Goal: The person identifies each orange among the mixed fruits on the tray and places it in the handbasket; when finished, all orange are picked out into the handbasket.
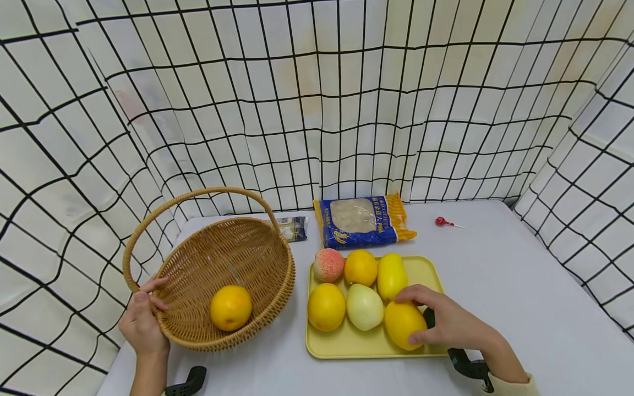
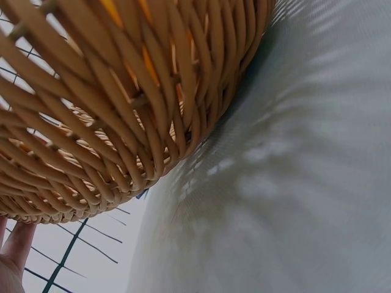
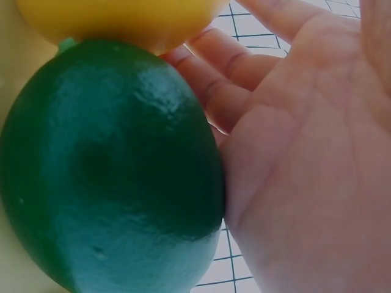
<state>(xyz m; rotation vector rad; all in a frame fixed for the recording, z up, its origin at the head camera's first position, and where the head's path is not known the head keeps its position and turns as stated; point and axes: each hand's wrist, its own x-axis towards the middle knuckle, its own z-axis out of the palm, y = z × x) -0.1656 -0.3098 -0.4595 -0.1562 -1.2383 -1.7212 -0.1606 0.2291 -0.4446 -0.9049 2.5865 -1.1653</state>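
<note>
My left hand (image 1: pixel 143 322) holds the left rim of a wicker basket (image 1: pixel 198 258), fingers hooked over the edge. The basket tilts so its inside faces me, its arched handle upright, and one orange (image 1: pixel 230 308) lies inside. Over the yellow tray (image 1: pixel 356 349), my right hand (image 1: pixel 446 319) grips a yellow oval fruit (image 1: pixel 402 324) between thumb and fingers. A dark green fruit (image 3: pixel 116 171) lies against that palm, mostly hidden by the hand in the head view. Beside the gripped fruit are a pale green pear (image 1: pixel 365 307) and a long yellow fruit (image 1: pixel 392 276).
Also on the tray are a peach (image 1: pixel 328 265) and two oranges, one at the back (image 1: pixel 360 267), one at front left (image 1: pixel 326 307). Behind it lie a blue pasta bag (image 1: pixel 356 221), a small dark packet (image 1: pixel 294 229) and a red lollipop (image 1: pixel 442 221). Gridded curtains surround the table.
</note>
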